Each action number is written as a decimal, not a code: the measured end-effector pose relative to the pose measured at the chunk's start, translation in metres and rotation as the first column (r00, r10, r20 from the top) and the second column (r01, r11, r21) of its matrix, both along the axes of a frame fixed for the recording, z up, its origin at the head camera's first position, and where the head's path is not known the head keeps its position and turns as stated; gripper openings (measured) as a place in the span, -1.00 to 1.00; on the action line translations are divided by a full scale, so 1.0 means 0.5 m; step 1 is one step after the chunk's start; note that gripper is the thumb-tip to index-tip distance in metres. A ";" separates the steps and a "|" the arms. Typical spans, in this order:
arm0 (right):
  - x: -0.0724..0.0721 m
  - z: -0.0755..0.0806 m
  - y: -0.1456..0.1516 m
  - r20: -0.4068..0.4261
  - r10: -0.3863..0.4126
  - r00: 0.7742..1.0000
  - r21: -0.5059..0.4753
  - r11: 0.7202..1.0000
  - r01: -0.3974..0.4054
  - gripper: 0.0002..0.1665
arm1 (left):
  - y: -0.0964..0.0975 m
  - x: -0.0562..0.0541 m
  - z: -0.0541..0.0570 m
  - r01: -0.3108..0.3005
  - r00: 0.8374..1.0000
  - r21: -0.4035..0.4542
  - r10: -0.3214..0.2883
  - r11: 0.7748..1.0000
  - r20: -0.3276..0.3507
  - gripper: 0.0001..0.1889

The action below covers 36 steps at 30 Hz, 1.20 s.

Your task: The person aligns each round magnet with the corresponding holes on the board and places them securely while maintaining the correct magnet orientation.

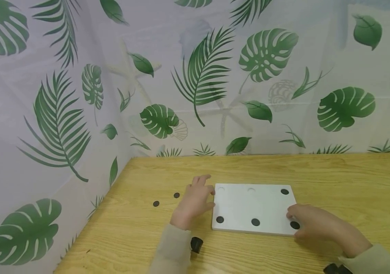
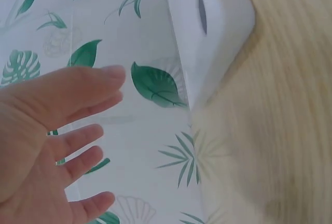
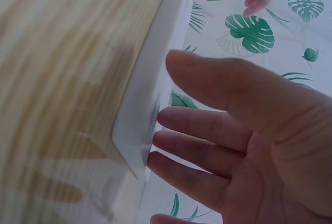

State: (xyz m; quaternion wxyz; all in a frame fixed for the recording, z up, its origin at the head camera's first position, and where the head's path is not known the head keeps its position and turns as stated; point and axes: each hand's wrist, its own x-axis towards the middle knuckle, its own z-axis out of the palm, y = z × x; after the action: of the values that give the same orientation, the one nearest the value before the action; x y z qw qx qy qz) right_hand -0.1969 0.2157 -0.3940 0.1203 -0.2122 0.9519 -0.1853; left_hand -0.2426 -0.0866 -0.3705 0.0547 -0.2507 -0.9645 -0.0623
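Note:
A flat white rectangular board [image 1: 249, 205] lies on the table. Black discs sit on it: one disc [image 1: 284, 191] at the far right corner and several along the near side. Two faint round recesses show along its far edge. My left hand [image 1: 196, 198] hovers at the board's left end, fingers spread and holding nothing; the left wrist view shows a gap between them and the board [image 2: 228, 22]. My right hand [image 1: 314, 222] is at the right end, beside the near corner disc [image 1: 295, 225]. In the right wrist view its fairly straight fingertips touch the board's edge [image 3: 137, 125].
Two loose black discs, a nearer disc [image 1: 156, 203] and a farther disc [image 1: 176, 195], lie on the wooden table [image 1: 167, 171] left of my left hand. A white leaf-printed curtain [image 1: 215, 76] hangs behind the table and along its left side.

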 end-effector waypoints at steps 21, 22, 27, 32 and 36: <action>0.004 0.005 -0.004 -0.012 -0.011 1.000 0.015 1.000 0.012 -0.48 | -0.101 -0.082 -0.009 -0.156 0.987 -0.021 0.154 0.988 -0.054 -0.78; 0.004 0.005 -0.004 -0.012 -0.010 1.000 0.014 1.000 0.010 -0.48 | -0.107 -0.086 -0.010 -0.153 0.987 -0.050 0.150 0.987 -0.051 -0.78; 0.005 0.005 -0.003 -0.024 0.002 1.000 0.019 1.000 -0.002 -0.46 | -0.128 -0.107 -0.016 -0.136 0.991 -0.199 0.131 0.971 -0.039 -0.76; 0.004 0.004 -0.002 -0.028 0.002 1.000 0.024 1.000 -0.002 -0.46 | -0.143 -0.129 -0.023 -0.150 0.988 -0.266 0.155 0.952 -0.001 -0.82; 0.003 0.003 -0.001 -0.018 0.001 1.000 0.022 1.000 -0.001 -0.45 | -0.148 -0.135 -0.020 -0.172 0.980 -0.257 0.193 0.951 0.057 -0.76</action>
State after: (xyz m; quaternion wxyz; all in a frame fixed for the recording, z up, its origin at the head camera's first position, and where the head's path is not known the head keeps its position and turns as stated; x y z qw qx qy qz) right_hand -0.1954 0.2155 -0.3924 0.1142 -0.2131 0.9548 -0.1729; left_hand -0.3100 -0.1606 -0.3804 -0.0111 -0.1627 -0.9851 0.0554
